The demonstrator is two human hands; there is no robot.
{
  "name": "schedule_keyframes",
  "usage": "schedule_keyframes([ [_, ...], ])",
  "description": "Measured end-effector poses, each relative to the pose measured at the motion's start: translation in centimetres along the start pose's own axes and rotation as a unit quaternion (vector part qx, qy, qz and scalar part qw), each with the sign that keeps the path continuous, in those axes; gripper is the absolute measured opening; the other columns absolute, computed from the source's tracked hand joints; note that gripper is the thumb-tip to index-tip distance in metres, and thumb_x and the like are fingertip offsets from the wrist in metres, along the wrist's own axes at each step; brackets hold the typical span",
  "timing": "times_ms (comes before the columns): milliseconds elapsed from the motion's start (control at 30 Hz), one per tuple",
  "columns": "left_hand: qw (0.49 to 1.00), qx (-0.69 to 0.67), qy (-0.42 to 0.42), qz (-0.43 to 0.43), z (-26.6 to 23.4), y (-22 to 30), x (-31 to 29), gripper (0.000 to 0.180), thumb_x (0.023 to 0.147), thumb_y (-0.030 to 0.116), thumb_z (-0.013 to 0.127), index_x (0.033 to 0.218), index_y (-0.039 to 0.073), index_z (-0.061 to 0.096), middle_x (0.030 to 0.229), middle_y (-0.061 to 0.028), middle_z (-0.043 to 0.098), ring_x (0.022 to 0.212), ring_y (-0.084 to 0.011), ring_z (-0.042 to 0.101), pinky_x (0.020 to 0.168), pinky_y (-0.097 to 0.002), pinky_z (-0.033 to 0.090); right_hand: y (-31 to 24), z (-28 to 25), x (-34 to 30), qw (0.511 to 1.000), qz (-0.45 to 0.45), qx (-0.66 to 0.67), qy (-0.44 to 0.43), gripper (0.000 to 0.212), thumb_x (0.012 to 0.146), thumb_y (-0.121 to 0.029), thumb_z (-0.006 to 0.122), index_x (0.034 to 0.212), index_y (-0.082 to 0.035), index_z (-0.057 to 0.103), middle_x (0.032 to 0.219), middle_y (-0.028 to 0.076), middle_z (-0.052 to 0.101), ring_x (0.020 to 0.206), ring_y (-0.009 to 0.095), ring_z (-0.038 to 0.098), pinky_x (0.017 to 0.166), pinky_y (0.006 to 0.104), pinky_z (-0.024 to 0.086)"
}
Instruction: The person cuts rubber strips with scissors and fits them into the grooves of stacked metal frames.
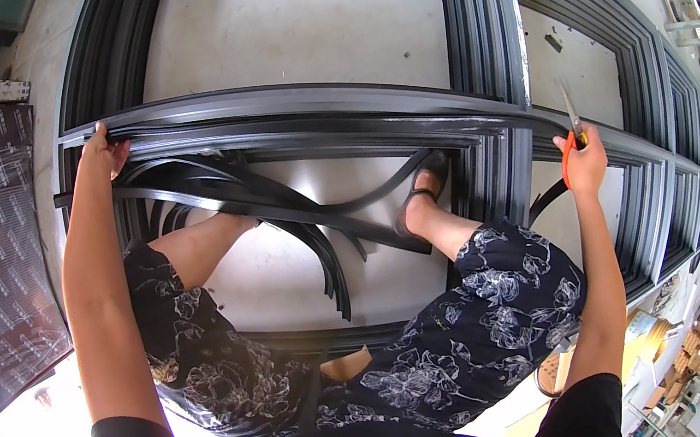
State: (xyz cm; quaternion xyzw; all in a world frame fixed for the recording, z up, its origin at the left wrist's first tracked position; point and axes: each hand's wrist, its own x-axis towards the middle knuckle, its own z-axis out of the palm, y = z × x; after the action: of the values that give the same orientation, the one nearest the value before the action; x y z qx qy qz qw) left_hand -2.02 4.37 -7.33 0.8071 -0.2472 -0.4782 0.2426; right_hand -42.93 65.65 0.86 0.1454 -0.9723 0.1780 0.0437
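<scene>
Gripping the near end of a long dark frame bar point(273, 101), the left hand point(102, 152) has its fingers curled over the edge. Fingers of the right hand point(585, 160) are closed around orange-handled scissors point(572, 132), blades pointing away, apparently just touching the bar. Loose black rubber strips point(273, 204) hang below, across the stacked frames point(608, 33).
</scene>
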Motion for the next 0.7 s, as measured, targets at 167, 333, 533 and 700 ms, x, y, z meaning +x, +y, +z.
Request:
schedule_keyframes([
  [167, 0.998, -0.063, -0.027, -0.004, -1.2, 0.3, 3.8, 0.034, 0.084, 0.038, 0.063, 0.079, 0.004, 0.059, 0.07, -0.008, 0.064, 0.06, -0.0203, 0.063, 0.051, -0.0298, 0.057, -1.5, 0.1, 0.5, 0.998, 0.004, 0.008, 0.063, 0.043, 0.066, -0.023, 0.08, 0.097, -0.004, 0.057, 0.077, 0.009, 0.06, 0.07, 0.025, 0.055, 0.067, 0.0341, 0.044],
  [333, 0.998, -0.045, -0.042, 0.004, -1.5, 0.3, 5.2, 0.032, 0.085, 0.036, 0.062, 0.08, 0.005, 0.058, 0.068, -0.0082, 0.061, 0.058, -0.02, 0.063, 0.047, -0.0269, 0.055, -0.7, 0.5, 0.0, 0.999, -0.007, 0.002, 0.04, 0.042, 0.066, -0.023, 0.08, 0.097, -0.005, 0.057, 0.076, 0.009, 0.059, 0.069, 0.025, 0.054, 0.066, 0.0343, 0.044],
  [533, 0.998, -0.018, -0.048, -0.027, -0.3, -0.1, 3.4, 0.036, 0.086, 0.04, 0.06, 0.087, 0.004, 0.055, 0.073, -0.0095, 0.061, 0.057, -0.0191, 0.062, 0.047, -0.0265, 0.054, 0.7, 0.5, -1.0, 1.0, -0.004, -0.008, 0.018, 0.044, 0.065, -0.023, 0.08, 0.098, -0.006, 0.056, 0.075, 0.01, 0.059, 0.068, 0.026, 0.054, 0.065, 0.0343, 0.044],
  [700, 0.999, -0.003, -0.044, -0.023, -0.6, -0.4, 0.3, 0.046, 0.086, 0.044, 0.057, 0.104, 0.003, 0.049, 0.087, -0.0175, 0.06, 0.064, -0.0235, 0.063, 0.052, -0.0308, 0.055, 0.7, 0.7, -1.0, 1.0, 0.0, -0.024, 0.002, 0.045, 0.066, -0.025, 0.08, 0.099, -0.005, 0.057, 0.079, 0.013, 0.061, 0.072, 0.029, 0.057, 0.067, 0.0358, 0.045],
])
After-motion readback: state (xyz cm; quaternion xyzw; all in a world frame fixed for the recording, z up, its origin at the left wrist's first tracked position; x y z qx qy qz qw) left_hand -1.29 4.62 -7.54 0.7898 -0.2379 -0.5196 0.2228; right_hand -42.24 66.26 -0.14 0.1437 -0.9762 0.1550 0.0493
